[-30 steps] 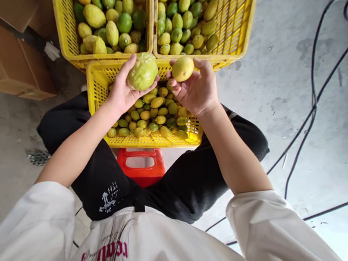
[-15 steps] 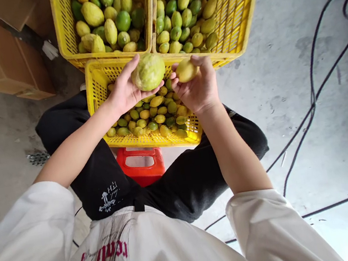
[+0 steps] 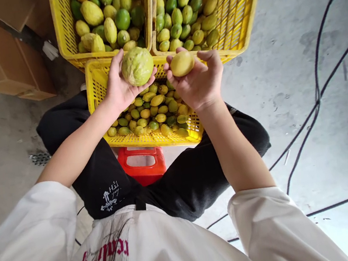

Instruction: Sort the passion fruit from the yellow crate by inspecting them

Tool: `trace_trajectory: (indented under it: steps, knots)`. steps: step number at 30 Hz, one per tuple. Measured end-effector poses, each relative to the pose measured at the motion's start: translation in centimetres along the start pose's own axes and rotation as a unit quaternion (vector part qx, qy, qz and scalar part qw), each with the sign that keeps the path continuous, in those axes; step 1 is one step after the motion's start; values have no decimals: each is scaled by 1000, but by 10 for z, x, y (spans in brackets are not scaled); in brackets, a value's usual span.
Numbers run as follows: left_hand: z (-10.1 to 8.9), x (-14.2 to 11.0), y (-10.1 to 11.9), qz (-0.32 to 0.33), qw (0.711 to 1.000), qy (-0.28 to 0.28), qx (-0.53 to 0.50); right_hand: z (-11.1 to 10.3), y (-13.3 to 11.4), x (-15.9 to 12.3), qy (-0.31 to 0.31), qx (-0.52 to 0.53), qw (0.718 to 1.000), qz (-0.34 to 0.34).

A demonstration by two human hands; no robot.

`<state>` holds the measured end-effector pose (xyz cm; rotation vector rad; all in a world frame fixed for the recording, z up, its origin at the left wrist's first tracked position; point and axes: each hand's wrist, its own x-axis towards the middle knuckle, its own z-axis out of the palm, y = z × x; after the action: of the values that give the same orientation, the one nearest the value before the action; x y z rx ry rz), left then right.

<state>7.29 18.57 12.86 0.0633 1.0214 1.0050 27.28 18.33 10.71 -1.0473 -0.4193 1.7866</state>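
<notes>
My left hand (image 3: pixel 123 83) cradles a large, bumpy yellow-green lemon (image 3: pixel 137 66), its thumb up along one side and fingers beneath. In my right hand (image 3: pixel 197 79) a smaller, smooth yellow lemon (image 3: pixel 182 63) rests on the curled fingers, with the thumb held away from it. Both hands are above the near yellow crate (image 3: pixel 149 140), which holds many small yellow and green lemons (image 3: pixel 157 100). The two fruits are apart from each other.
Two more yellow crates, the left one (image 3: pixel 65 37) and the right one (image 3: pixel 246 15), hold lemons behind the near crate. A red plastic stool (image 3: pixel 144 172) is under the near crate. Cardboard boxes (image 3: pixel 2 56) stand left; black cables (image 3: pixel 317 96) lie on the floor right.
My left hand has shifted slightly left and up with the large lemon, which has turned. My right thumb has lifted off the small lemon, and that palm has opened upward.
</notes>
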Motion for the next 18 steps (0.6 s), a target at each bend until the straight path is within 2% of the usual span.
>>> trace_trajectory:
  steps: [6,11,14,18]
  knots:
    - [1,2,-1,37,999,17,12,21,-9,-10,53,2,998,43]
    - [6,-1,-3,80,997,5,23,21,-6,-14,99,1,993,59]
    - [3,2,-7,66,997,-2,37,14,-4,-14,69,6,997,40]
    - [-6,5,-10,63,995,-40,61,3,-4,-9,11,-34,999,21]
